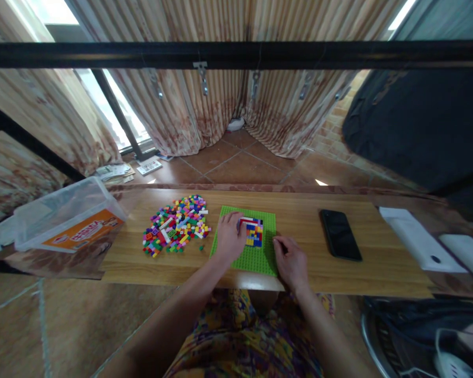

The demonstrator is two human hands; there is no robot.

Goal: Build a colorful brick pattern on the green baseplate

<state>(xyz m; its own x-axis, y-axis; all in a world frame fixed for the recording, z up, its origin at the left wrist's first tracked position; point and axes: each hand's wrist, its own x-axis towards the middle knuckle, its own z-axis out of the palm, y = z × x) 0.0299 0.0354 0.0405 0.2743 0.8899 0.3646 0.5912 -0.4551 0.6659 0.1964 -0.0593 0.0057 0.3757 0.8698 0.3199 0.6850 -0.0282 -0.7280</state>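
Observation:
A green studded baseplate (pixel 254 265) lies on the wooden board in front of me. On it sits a block of small toy bricks (pixel 255 235) in blue, yellow, red and white. My left hand (pixel 230 236) reaches over the plate's left half, its fingers bent down at the upper left of these bricks. Whatever its fingertips pinch is hidden. Against the plate's right edge rests my right hand (pixel 291 260), fingers curled and thumb near the index finger; I cannot make out anything between them. Left of the plate spreads a pile of loose multicoloured bricks (pixel 177 223).
A black phone (pixel 340 234) lies right of my right hand. At the far left stands a clear plastic box (pixel 69 210) with an orange label. White flat objects (pixel 421 239) lie at the right end. A black bar (pixel 236 54) crosses in front of the curtains.

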